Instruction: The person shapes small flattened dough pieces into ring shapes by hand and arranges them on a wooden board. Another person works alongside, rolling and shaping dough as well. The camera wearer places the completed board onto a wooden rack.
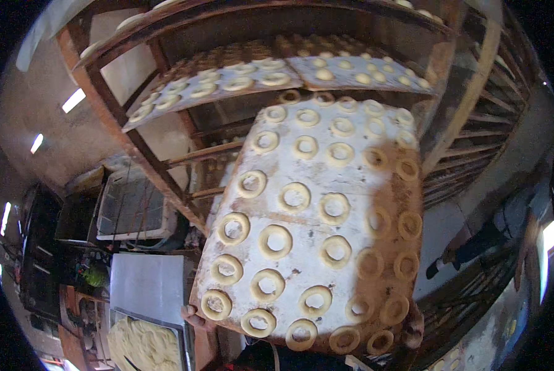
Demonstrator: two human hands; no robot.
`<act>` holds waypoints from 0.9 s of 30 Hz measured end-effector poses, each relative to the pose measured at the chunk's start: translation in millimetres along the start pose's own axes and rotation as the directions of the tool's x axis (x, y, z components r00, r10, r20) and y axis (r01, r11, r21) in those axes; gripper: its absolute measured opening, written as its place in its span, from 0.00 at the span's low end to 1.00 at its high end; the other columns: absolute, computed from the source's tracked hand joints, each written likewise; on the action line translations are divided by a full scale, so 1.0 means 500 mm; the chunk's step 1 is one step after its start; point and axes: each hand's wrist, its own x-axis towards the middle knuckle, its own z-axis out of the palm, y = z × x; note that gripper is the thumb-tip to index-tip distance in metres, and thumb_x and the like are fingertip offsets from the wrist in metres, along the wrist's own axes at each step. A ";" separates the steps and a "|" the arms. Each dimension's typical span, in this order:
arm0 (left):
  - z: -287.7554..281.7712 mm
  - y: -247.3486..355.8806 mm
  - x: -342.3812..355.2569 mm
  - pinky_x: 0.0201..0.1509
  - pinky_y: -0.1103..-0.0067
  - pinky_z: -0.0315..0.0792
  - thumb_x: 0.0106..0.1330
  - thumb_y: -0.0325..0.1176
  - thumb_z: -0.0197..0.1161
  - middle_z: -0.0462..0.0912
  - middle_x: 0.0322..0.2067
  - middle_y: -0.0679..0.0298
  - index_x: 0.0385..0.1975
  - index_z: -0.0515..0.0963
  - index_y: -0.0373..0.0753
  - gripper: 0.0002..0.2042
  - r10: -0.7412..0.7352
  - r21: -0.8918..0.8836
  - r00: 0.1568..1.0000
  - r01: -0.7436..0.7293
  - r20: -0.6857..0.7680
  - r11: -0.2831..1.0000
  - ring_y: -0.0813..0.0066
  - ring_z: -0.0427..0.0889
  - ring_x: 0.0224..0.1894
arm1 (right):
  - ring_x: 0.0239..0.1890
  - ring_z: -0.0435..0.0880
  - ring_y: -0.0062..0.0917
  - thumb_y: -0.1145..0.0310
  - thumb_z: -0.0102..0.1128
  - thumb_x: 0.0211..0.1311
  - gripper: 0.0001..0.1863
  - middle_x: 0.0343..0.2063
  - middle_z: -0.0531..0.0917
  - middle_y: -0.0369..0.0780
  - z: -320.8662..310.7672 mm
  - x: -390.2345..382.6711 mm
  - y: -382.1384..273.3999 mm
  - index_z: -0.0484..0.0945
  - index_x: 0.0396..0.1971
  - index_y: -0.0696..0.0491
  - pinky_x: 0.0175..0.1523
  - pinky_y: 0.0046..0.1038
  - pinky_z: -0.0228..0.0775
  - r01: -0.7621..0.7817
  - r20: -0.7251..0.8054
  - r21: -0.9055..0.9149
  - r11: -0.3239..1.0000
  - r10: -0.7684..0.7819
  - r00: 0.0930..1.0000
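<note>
A large flour-dusted tray (298, 222) with several rows of pale dough rings (275, 241) fills the middle of the view, its right side partly in shadow. My left hand (198, 318) grips its near left corner, fingers curled at the edge. My right hand (413, 328) holds the opposite near corner, mostly in shade. The tray's far end is just in front of a wooden rack (91, 74), below a shelf bearing trays of dough rings (240, 82) on the left and round dough balls (362, 78) on the right.
At lower left are metal bins (79, 210), a pale crate (128, 207), a steel lid (146, 278) and a container of soft dough (141, 343). A slatted rack (487, 136) stands at right, with what looks like a person's dark-clad leg (468, 247) below it.
</note>
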 end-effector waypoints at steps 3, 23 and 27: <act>0.015 -0.001 -0.014 0.61 0.59 0.73 0.46 0.39 0.57 0.73 0.56 0.40 0.65 0.58 0.26 0.42 0.043 0.077 0.995 -0.036 -0.089 0.996 0.50 0.77 0.55 | 0.63 0.71 0.32 0.63 0.55 0.70 0.27 0.62 0.73 0.46 -0.020 0.043 0.034 0.64 0.64 0.59 0.66 0.34 0.63 0.152 0.074 -0.083 0.985 -0.146 0.986; 0.170 0.010 -0.037 0.73 0.58 0.53 0.48 0.37 0.59 0.63 0.67 0.54 0.70 0.56 0.40 0.43 -0.164 0.051 0.986 0.163 0.016 0.985 0.55 0.62 0.68 | 0.61 0.74 0.33 0.65 0.60 0.64 0.31 0.61 0.73 0.43 -0.030 0.134 -0.160 0.64 0.65 0.58 0.63 0.33 0.68 -0.180 0.155 0.841 0.510 0.092 0.984; 0.157 0.004 -0.032 0.75 0.60 0.52 0.47 0.34 0.60 0.67 0.65 0.54 0.68 0.59 0.35 0.41 -0.184 -0.059 0.982 0.182 -0.030 0.981 0.56 0.63 0.68 | 0.63 0.72 0.34 0.62 0.60 0.63 0.34 0.61 0.72 0.45 -0.008 0.070 -0.245 0.62 0.65 0.62 0.65 0.36 0.66 -0.151 0.065 0.898 0.413 0.214 0.975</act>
